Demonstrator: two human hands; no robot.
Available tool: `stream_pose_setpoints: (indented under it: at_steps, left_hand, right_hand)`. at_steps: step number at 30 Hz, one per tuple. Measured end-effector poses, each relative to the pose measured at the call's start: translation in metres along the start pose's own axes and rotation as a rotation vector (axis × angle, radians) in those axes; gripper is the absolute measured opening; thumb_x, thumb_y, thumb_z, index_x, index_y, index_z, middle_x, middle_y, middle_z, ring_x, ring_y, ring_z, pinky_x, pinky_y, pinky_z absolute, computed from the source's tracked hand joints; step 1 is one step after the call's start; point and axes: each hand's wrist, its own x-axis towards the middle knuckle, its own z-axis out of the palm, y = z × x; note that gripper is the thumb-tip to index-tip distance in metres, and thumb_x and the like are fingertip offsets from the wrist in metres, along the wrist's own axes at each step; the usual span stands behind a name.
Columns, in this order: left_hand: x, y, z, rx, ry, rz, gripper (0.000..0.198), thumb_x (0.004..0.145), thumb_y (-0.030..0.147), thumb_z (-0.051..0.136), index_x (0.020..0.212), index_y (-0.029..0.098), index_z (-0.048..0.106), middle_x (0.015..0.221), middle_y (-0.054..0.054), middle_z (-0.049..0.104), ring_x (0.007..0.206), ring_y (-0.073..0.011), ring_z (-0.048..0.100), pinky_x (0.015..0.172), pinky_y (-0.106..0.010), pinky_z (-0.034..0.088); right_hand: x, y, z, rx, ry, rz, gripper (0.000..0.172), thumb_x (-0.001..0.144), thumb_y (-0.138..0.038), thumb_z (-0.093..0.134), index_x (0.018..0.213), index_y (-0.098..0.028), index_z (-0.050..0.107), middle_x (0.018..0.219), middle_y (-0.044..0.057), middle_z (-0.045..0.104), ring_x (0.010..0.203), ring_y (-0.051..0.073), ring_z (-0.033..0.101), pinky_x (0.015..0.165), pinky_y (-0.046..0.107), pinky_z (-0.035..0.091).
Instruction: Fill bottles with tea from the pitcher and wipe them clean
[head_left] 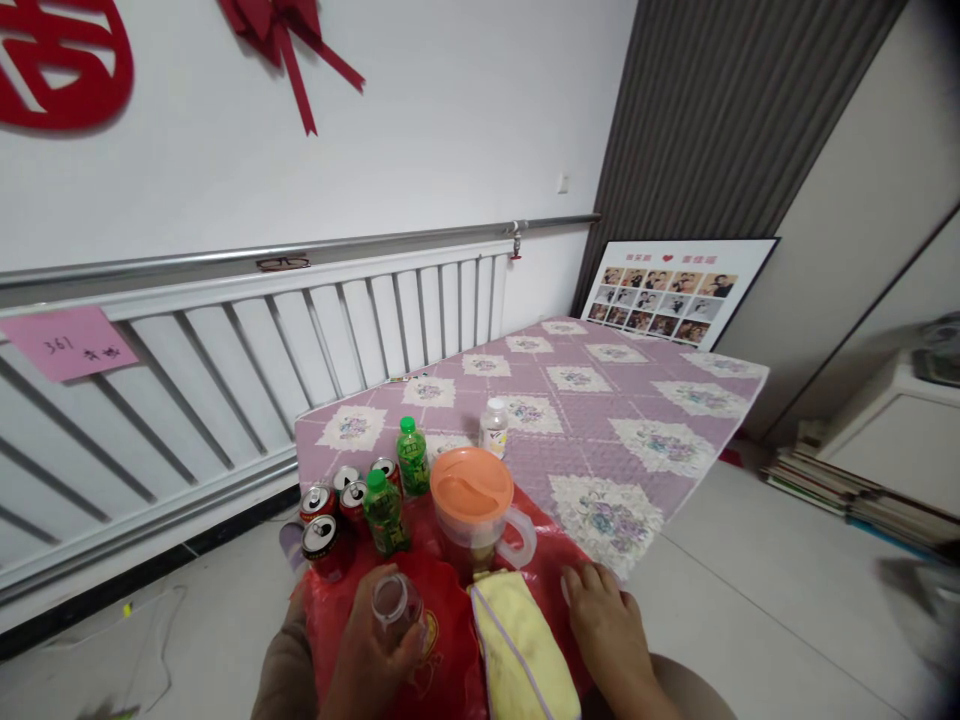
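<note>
My left hand is wrapped round a small clear glass, held over a red plastic bag that covers the near end of the table. My right hand lies flat on the red bag, fingers stretched out, holding nothing. A folded yellow cloth lies between my hands. Just beyond it stands a clear pitcher with an orange lid. Two green bottles and several red drink cans stand to the left of the pitcher.
A small white bottle stands farther back on the purple flowered tablecloth. A white radiator runs along the wall at left. A framed photo collage leans against the far wall. Stacked books lie on the floor at right.
</note>
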Motion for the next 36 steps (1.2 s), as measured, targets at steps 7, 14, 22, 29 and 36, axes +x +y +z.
stream_pose_setpoints:
  at_steps: [7,14,22,29,36]
  left_hand:
    - [0.0,0.006,-0.002,0.06,0.007,-0.028,0.048,0.066,0.022,0.071,0.112,0.018,0.059,0.112,-0.011,0.071,0.112,-0.0326,0.066,0.1,-0.051,0.053]
    - [0.002,0.012,-0.002,0.08,0.002,-0.015,0.046,0.064,0.024,0.07,0.109,0.016,0.062,0.113,-0.011,0.07,0.11,-0.0313,0.067,0.099,-0.048,0.054]
    - [0.002,0.009,-0.001,0.058,0.021,-0.01,0.05,0.064,0.023,0.072,0.113,0.019,0.06,0.109,-0.009,0.072,0.109,-0.031,0.068,0.098,-0.047,0.055]
    - [0.001,0.01,0.0,0.017,0.021,-0.007,0.051,0.065,0.024,0.072,0.113,0.016,0.059,0.117,-0.013,0.07,0.111,-0.0311,0.067,0.096,-0.045,0.056]
    - [0.0,0.009,0.0,0.036,0.018,-0.024,0.052,0.066,0.022,0.072,0.116,0.017,0.059,0.12,-0.013,0.069,0.114,-0.0312,0.066,0.099,-0.045,0.054]
  right_hand:
    - [0.003,-0.009,0.005,-0.026,-0.096,-0.023,0.045,0.087,-0.003,0.043,0.12,-0.018,0.069,0.124,0.016,0.07,0.119,0.035,0.061,0.087,0.049,0.051]
    - [0.002,-0.001,0.01,0.065,-0.149,0.002,0.055,0.076,-0.013,0.059,0.13,-0.018,0.063,0.125,0.014,0.07,0.116,0.033,0.063,0.088,0.044,0.052]
    - [0.004,0.004,0.022,0.128,-0.126,-0.01,0.042,0.086,-0.02,0.05,0.124,-0.019,0.068,0.122,0.012,0.072,0.112,0.031,0.065,0.087,0.044,0.052]
    - [-0.001,0.01,0.023,0.139,-0.034,0.0,0.042,0.085,-0.019,0.048,0.123,-0.019,0.067,0.119,0.014,0.072,0.113,0.034,0.064,0.087,0.048,0.051]
    - [-0.02,-0.025,0.016,0.231,0.04,-0.124,0.042,0.088,-0.034,0.054,0.125,-0.017,0.065,0.121,0.014,0.07,0.113,0.029,0.064,0.096,0.04,0.052]
